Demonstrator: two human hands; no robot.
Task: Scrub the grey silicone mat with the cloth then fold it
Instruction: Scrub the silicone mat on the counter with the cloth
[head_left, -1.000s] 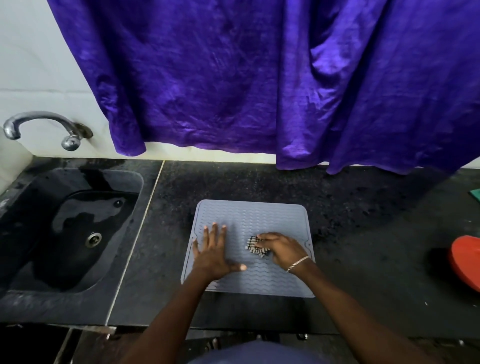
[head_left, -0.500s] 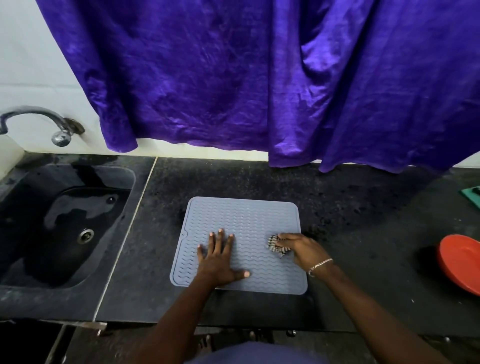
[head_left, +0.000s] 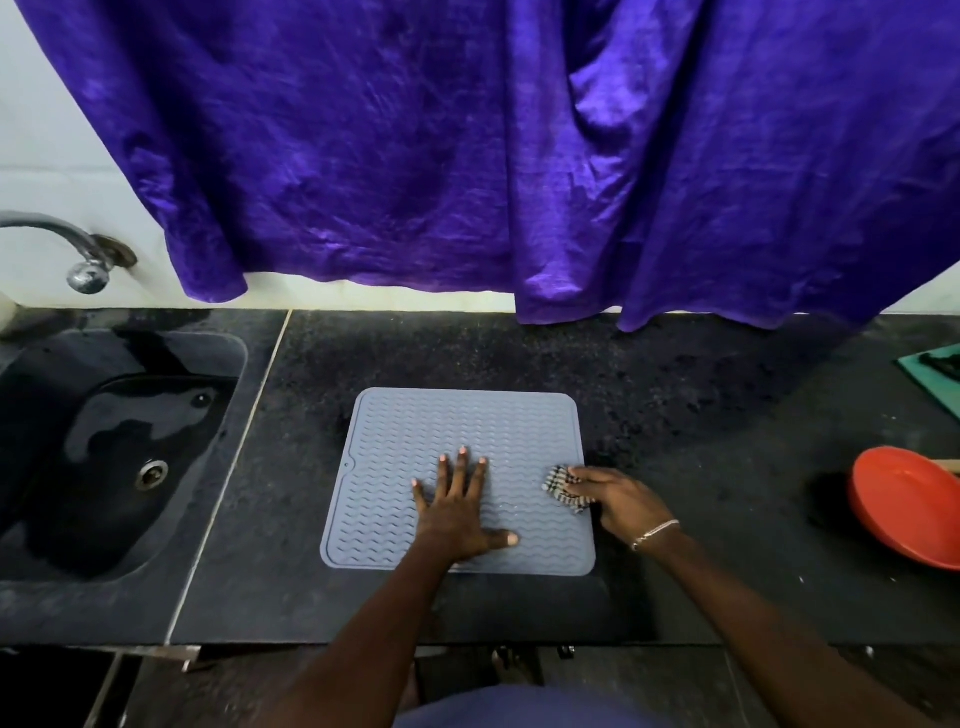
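Observation:
The grey silicone mat (head_left: 441, 431), ribbed with wavy lines, lies flat on the black counter (head_left: 675, 415). My left hand (head_left: 457, 512) presses flat on its near middle, fingers spread and straight. My right hand (head_left: 610, 499) grips a small wadded checked cloth (head_left: 563, 488) against the mat's right edge, the fingers covering part of the cloth. A bracelet circles that wrist.
A black sink (head_left: 119, 441) with a drain sits at the left, a metal tap (head_left: 78, 249) above it. A purple curtain (head_left: 519, 156) hangs over the back of the counter. A red bowl (head_left: 904, 506) and a green board (head_left: 935, 369) are at the far right.
My right hand has dragged the cloth rightward from the mat's middle to its right edge. My left hand stays pressed on the mat. The camera view has shifted slightly.

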